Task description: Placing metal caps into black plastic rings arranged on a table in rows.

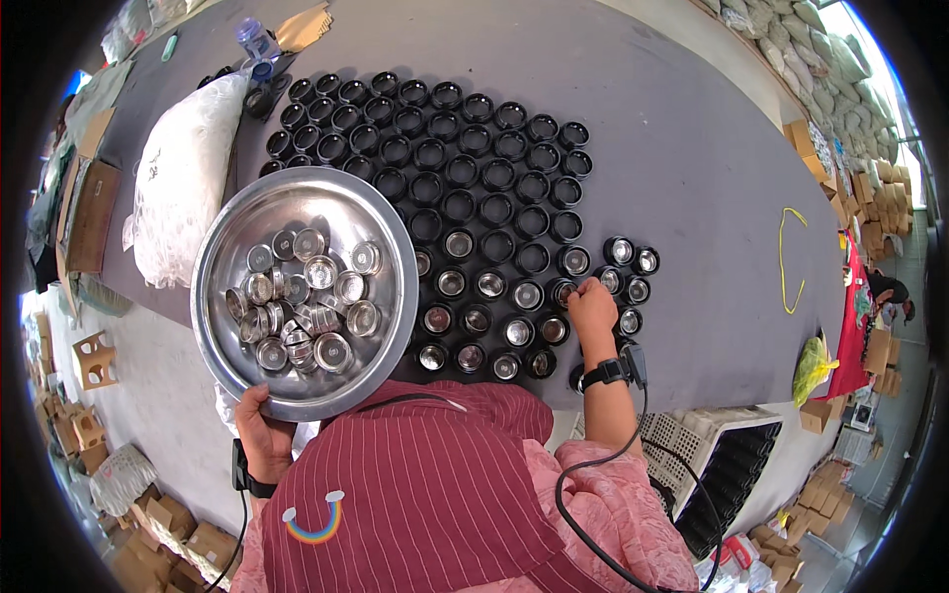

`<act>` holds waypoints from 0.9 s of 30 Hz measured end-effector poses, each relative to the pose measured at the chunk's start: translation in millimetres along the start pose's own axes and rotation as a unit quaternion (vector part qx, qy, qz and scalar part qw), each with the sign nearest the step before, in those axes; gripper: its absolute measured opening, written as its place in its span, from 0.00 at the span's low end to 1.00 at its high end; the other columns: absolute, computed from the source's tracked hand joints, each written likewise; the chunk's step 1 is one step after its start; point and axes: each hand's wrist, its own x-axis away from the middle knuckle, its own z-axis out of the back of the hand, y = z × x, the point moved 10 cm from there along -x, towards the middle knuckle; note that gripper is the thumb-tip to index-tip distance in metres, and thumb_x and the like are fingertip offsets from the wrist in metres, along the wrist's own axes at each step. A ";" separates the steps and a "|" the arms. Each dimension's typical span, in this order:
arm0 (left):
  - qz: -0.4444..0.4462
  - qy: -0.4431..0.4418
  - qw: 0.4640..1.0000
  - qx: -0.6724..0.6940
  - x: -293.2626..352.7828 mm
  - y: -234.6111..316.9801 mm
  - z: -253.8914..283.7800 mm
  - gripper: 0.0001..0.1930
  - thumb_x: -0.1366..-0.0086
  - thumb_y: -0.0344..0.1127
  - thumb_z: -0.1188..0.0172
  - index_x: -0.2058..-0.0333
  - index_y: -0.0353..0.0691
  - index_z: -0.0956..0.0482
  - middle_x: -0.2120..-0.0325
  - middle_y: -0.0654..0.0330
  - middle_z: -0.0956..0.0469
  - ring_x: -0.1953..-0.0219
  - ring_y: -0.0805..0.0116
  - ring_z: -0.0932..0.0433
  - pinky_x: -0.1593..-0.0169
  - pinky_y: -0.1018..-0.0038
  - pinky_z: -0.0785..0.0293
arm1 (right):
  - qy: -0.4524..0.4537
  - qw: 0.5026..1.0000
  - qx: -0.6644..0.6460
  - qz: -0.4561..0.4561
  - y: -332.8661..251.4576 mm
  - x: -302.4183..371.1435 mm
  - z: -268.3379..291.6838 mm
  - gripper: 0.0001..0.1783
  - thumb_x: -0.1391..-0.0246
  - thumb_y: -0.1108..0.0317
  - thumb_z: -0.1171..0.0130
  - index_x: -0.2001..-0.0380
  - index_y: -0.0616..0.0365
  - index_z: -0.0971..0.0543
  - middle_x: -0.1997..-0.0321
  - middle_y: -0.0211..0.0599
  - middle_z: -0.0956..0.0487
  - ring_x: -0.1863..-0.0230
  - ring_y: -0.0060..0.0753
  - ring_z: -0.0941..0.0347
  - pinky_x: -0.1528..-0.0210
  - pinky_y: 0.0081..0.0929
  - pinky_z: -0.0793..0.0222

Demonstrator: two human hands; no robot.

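My left hand [265,435] grips the near rim of a round steel basin [297,203], held over the left side of the table. Shallow silver metal cups [333,352] lie loose in it, some on their sides. My right hand [593,314] reaches to the black round holders at the right of centre, fingertips pinched at the rim of one holder [563,294]. Whatever is between those fingertips is hidden. Many black holders stand in close rows; the far ones, such as this holder [458,206], have no silver inside, while nearer ones contain silver cups [491,284].
A stuffed white plastic bag [188,178] lies left of the holders on the grey table [692,198]. A clear bottle [255,40] stands at the far left. A yellow cord [784,259] lies at right. Below the near right edge is a plastic crate [692,435].
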 end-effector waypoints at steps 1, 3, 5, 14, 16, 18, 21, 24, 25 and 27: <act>-0.005 -0.003 1.000 0.003 0.1 0.1 1.3 0.22 0.42 0.30 0.45 0.49 0.30 0.29 0.54 0.51 0.22 0.52 0.54 0.23 0.43 0.56 0.28 | -0.002 1.000 -0.011 -0.009 -1.2 1.2 2.6 0.13 0.49 0.61 0.41 0.61 0.53 0.22 0.58 0.45 0.19 0.56 0.53 0.22 0.53 0.45 0.28; -0.007 -0.003 1.000 0.005 -2.3 -0.5 5.0 0.22 0.42 0.30 0.45 0.49 0.31 0.29 0.54 0.51 0.22 0.52 0.54 0.23 0.42 0.56 0.29 | -0.004 1.000 -0.021 -0.018 -1.0 2.0 3.0 0.13 0.49 0.62 0.42 0.61 0.52 0.22 0.58 0.46 0.18 0.55 0.53 0.22 0.53 0.45 0.28; -0.008 -0.004 1.000 0.007 -2.4 0.2 4.3 0.22 0.42 0.30 0.45 0.49 0.31 0.28 0.54 0.51 0.22 0.52 0.54 0.23 0.42 0.57 0.29 | 0.014 0.999 -0.031 -0.018 2.9 1.0 4.8 0.14 0.50 0.63 0.42 0.60 0.52 0.21 0.59 0.47 0.18 0.55 0.52 0.21 0.52 0.44 0.27; -0.020 0.016 1.000 0.015 -8.7 2.5 12.7 0.19 0.43 0.29 0.45 0.52 0.29 0.26 0.56 0.52 0.21 0.54 0.57 0.22 0.44 0.61 0.28 | 0.055 0.989 -0.138 0.012 18.5 -8.6 11.8 0.12 0.53 0.61 0.38 0.68 0.56 0.15 0.67 0.47 0.16 0.62 0.49 0.19 0.57 0.40 0.25; -0.023 0.018 0.999 0.026 -8.1 2.4 6.4 0.18 0.43 0.29 0.45 0.54 0.29 0.25 0.57 0.52 0.20 0.55 0.57 0.21 0.44 0.61 0.28 | 0.051 0.984 -0.171 -0.018 29.5 -15.5 8.6 0.12 0.54 0.61 0.37 0.69 0.58 0.15 0.68 0.46 0.16 0.63 0.48 0.19 0.57 0.39 0.25; -0.025 0.021 0.999 0.031 -4.7 2.4 -0.1 0.17 0.43 0.29 0.45 0.54 0.29 0.25 0.58 0.52 0.20 0.55 0.57 0.21 0.44 0.61 0.28 | 0.045 0.977 -0.205 -0.047 30.9 -20.4 6.1 0.13 0.54 0.61 0.36 0.70 0.59 0.15 0.69 0.46 0.16 0.64 0.47 0.19 0.57 0.38 0.26; -0.014 0.024 0.999 0.027 -7.1 -1.3 13.1 0.17 0.43 0.29 0.45 0.55 0.29 0.25 0.58 0.52 0.20 0.56 0.58 0.21 0.45 0.61 0.27 | 0.061 0.978 -0.197 0.027 -17.4 -17.7 24.9 0.13 0.53 0.60 0.37 0.70 0.60 0.16 0.70 0.46 0.16 0.64 0.47 0.19 0.58 0.38 0.25; -0.001 0.028 0.999 0.019 -5.6 -2.8 7.9 0.17 0.43 0.29 0.45 0.55 0.29 0.25 0.59 0.53 0.20 0.57 0.58 0.21 0.45 0.61 0.27 | 0.049 0.978 -0.194 0.067 -48.5 -25.5 16.8 0.14 0.52 0.60 0.37 0.70 0.60 0.16 0.70 0.47 0.16 0.64 0.47 0.19 0.57 0.39 0.25; -0.001 0.039 0.999 0.022 -2.6 -2.7 5.5 0.17 0.43 0.28 0.45 0.55 0.29 0.25 0.60 0.53 0.20 0.57 0.58 0.21 0.45 0.61 0.27 | 0.049 0.980 -0.182 0.059 -54.1 -26.3 15.2 0.14 0.50 0.60 0.38 0.68 0.61 0.16 0.68 0.48 0.16 0.63 0.48 0.19 0.57 0.39 0.26; -0.013 0.047 0.998 0.028 2.8 -0.9 4.1 0.16 0.43 0.28 0.45 0.55 0.29 0.25 0.60 0.53 0.20 0.57 0.58 0.21 0.46 0.61 0.27 | 0.066 0.970 -0.227 0.052 -53.7 -28.4 13.7 0.15 0.50 0.60 0.38 0.66 0.61 0.17 0.67 0.49 0.16 0.63 0.48 0.19 0.57 0.39 0.26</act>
